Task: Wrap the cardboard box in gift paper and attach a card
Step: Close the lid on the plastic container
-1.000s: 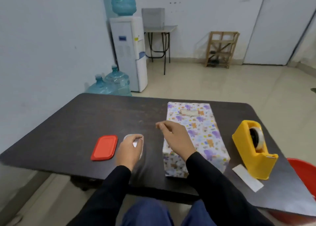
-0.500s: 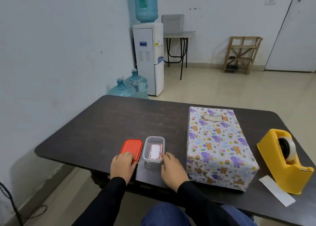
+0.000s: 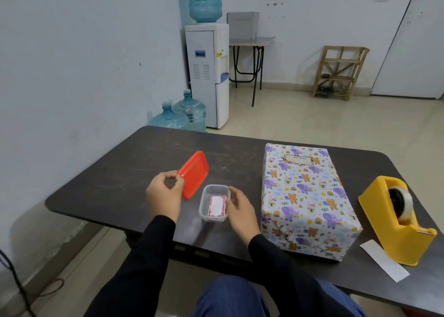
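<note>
In the head view, the wrapped cardboard box point(image 3: 305, 201), covered in white gift paper printed with elephants, bears and rainbows, was seen lying flat on the dark bench point(image 3: 120, 180), right of centre. A small pale card point(image 3: 298, 159) was seen on the far end of its top face. The left hand point(image 3: 164, 194) was raised just above the bench, its grip pinching the near corner of a tilted red plastic lid point(image 3: 195, 172) between thumb and fingers. The right hand point(image 3: 240, 211) was set against the right wall of a small clear plastic tub point(image 3: 203, 211), its grip curled loosely round that side. A yellow tape dispenser point(image 3: 396, 220) and a white paper strip point(image 3: 384, 261) were seen right of the box. The box was judged stiff and fairly light, though its paper looked smooth, likely slippery, and easily torn at the folded corners; it would best be taken by its two long sides with flat palms. The card was judged thin and bendable, best taken by its edges. The card's wording could not be read, and how it was fixed could not be told. The red-and-white contents of the tub were blurred, the right fingertips were partly hidden behind it, and the bench's near right corner was cut off.
</note>
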